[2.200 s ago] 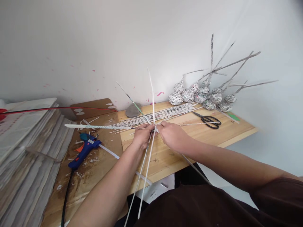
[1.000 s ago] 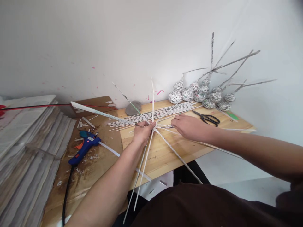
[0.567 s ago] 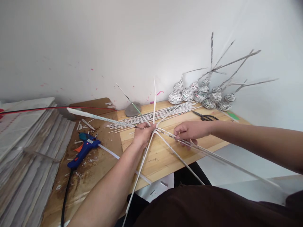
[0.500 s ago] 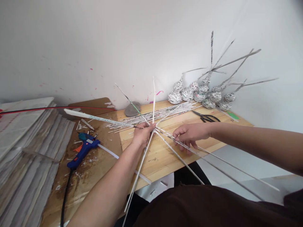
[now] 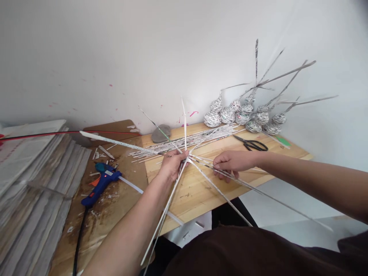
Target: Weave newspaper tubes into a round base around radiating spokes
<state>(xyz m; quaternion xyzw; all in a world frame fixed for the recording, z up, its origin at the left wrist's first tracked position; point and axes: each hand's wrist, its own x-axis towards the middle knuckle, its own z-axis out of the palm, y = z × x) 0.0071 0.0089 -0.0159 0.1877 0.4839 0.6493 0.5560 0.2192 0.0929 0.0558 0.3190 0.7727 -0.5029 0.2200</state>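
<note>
My left hand (image 5: 174, 165) is closed on the crossing point of several rolled newspaper sticks, which fan out like spokes above the wooden board. My right hand (image 5: 231, 163) pinches one rolled paper stick (image 5: 276, 200) that runs from that centre towards the lower right. Another stick (image 5: 220, 195) of the fan slants down towards my lap, and one more (image 5: 184, 122) points away at the wall. The wide white end of a stick (image 5: 115, 142) reaches left past my left hand. My left fingers partly hide the crossing.
Loose paper sticks (image 5: 201, 138) lie behind the fan, near a grey stone (image 5: 161, 133). Black scissors (image 5: 251, 143) and woven paper gourd shapes (image 5: 212, 119) stand to the right. At left are a blue glue gun (image 5: 102, 182) and a newspaper stack (image 5: 37, 184).
My right hand has shifted slightly right along the sticks. The outer ends at the lower right have swung upward, and the fan has turned a little. My left hand stays in place.
</note>
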